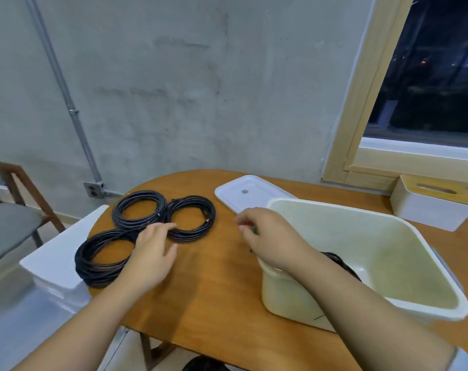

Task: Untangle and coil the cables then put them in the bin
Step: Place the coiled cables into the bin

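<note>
black cable coils lay in threes on wooden table, edges touching; fourth coil sat inside cream bin. left hand rested on coils with fingers spread, nothing gripped. right hand hovered at bin rim, fingers curled, apparently empty. risk: lifting one coil could drag neighbours, loosening loops.

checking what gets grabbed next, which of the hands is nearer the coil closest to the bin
Left. The left hand has fingertips touching that coil at its near-left edge. The right hand hovers to the coil's right, apart from it, by the bin.
</note>
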A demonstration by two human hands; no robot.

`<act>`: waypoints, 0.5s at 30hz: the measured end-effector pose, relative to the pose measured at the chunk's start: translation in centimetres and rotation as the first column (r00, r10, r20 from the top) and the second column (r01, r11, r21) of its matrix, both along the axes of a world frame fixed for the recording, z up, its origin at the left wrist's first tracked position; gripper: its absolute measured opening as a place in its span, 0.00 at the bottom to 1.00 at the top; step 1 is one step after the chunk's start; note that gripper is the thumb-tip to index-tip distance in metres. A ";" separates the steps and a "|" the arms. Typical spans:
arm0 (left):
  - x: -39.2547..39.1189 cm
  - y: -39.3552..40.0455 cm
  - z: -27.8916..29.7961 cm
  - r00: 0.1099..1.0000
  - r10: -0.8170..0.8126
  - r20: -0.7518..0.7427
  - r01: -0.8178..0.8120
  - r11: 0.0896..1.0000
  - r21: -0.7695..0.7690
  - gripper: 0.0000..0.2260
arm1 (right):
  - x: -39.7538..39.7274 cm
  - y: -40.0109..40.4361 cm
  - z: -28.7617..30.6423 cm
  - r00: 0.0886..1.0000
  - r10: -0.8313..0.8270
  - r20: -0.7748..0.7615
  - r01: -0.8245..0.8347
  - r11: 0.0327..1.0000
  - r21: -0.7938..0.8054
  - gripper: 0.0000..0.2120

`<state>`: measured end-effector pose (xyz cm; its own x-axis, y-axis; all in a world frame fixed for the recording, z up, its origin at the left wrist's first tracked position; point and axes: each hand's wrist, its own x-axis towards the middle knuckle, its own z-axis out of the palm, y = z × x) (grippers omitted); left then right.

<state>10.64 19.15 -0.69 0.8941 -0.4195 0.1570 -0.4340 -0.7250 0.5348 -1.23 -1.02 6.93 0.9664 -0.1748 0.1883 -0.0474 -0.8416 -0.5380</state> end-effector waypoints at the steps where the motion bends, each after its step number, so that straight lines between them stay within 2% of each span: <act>1: 1.0 1.4 -0.8 0.998 0.069 -0.002 -0.069 0.995 0.072 0.22 | 0.4 0.6 -0.2 1.000 0.017 -0.024 -0.019 0.998 -0.061 0.12; 4: 3.3 4.9 -3.0 0.973 0.228 -0.049 -0.202 0.928 0.312 0.29 | 1.5 1.6 -1.0 0.995 0.035 -0.095 -0.061 0.954 -0.292 0.13; 6: 3.7 6.2 -4.2 0.958 0.271 -0.095 -0.213 0.893 0.398 0.30 | 1.9 1.9 -1.4 0.991 0.032 -0.128 -0.080 0.916 -0.393 0.13; 8: 3.6 6.7 -5.0 0.960 0.266 -0.082 -0.203 0.870 0.450 0.28 | 2.2 2.2 -1.6 0.985 0.031 -0.169 -0.109 0.871 -0.479 0.13; 11: 2.9 6.8 -5.2 0.975 0.222 0.004 -0.199 0.866 0.460 0.23 | 2.7 3.1 -2.1 0.980 0.056 -0.193 -0.158 0.807 -0.570 0.12; 15: 1.7 6.5 -5.3 0.995 0.095 0.038 -0.102 0.930 0.353 0.18 | 3.6 3.9 -2.8 0.968 0.069 -0.240 -0.199 0.793 -0.575 0.11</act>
<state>12.35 25.62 -5.97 0.9321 -0.3607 0.0325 -0.3583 -0.9053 0.2281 2.36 2.91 4.13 0.9990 0.0419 0.0161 0.0406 -0.9964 0.0749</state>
